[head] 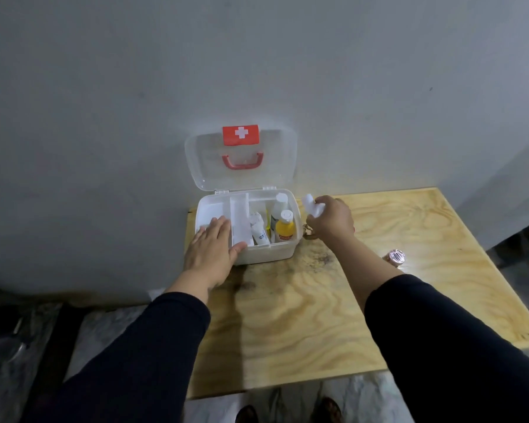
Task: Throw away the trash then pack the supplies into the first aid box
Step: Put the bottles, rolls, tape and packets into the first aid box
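Against the grey wall, on plywood, the first aid box (248, 227) is sitting open while the left hand (212, 248) is lying flat, fingers together, and the right hand (330, 219) is gripping a white bottle (312, 205) just right of it.

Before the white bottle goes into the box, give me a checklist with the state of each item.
1. First aid box lid open: ok.
2. Left hand steadying the box's near left corner: ok.
3. Right hand gripping the white bottle: ok.
4. Free space beside the yellow bottle: cannot tell.
5. Everything packed: not ok, tape roll lies on the table.
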The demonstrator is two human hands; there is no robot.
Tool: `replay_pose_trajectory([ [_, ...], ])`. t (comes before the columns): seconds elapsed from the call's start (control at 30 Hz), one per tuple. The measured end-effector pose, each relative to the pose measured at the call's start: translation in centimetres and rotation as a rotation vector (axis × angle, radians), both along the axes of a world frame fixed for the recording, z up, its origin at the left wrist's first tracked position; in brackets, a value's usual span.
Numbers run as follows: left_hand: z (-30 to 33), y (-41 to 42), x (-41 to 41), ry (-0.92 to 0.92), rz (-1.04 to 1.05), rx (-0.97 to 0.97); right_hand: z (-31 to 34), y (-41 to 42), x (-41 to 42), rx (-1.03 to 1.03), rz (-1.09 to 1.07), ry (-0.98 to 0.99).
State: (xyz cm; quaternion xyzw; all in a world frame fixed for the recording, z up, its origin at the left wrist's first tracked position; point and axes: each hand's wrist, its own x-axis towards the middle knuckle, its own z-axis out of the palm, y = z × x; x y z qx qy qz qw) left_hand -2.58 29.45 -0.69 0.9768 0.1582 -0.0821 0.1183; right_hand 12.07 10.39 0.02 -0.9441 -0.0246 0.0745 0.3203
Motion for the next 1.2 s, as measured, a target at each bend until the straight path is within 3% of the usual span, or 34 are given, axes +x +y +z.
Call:
replay_pose_trajectory([
  [0.17, 1.3, 0.2, 0.0, -0.079, 0.021, -0.054, 5.2, 2.1, -2.0, 0.122, 0.069, -0.118],
  [0.3, 2.2, 1.5, -0.4, -0.142, 0.129, -0.096, 7.0, 5.4, -4.3, 0.164, 0.148, -0.068],
  [0.47, 1.7, 3.2, -0.5, -0.107, 0.215, -0.218, 6.3, 10.1, -6.4, 0.087, 0.254, -0.038],
  [0.8, 0.1, 4.1, -0.3, -0.105, 0.256, -0.351, 4.1, 13.6, -6.5, -0.122, 0.167, -0.021],
  [1.03, 0.2, 3.9, -0.4, -0.077, 0.265, -0.374, 4.5, 13.5, -7.0, -0.102, 0.496, -0.059],
  [1.2, 0.5, 3.8, -0.1, -0.081, 0.282, -0.353, 3.8, 13.2, -8.0, -0.072, 0.558, 0.011],
])
